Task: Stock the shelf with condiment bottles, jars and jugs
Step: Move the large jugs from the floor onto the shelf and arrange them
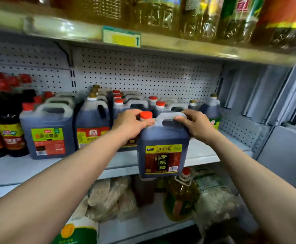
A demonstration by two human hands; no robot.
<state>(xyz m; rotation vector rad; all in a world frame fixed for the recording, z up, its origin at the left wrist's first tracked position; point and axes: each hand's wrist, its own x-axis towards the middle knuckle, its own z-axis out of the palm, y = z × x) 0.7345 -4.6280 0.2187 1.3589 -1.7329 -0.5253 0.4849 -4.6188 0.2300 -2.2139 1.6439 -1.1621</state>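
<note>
White pegboard shelf (203,155) ahead; my left hand (129,124) clamps the red-capped dark vinegar jug (163,147) at its neck, right hand (196,124) grasping its handle, over the shelf's edge.

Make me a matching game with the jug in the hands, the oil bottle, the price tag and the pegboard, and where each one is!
Things:
1. held jug
2. oil bottle
3. price tag
4. pegboard

Places:
A. on the top shelf's front edge
B. behind the jugs, at the back of the middle shelf
C. between the left hand and right hand
D. on the bottom shelf, below the held jug

Pairs: 1-C, 2-D, 3-A, 4-B
</note>
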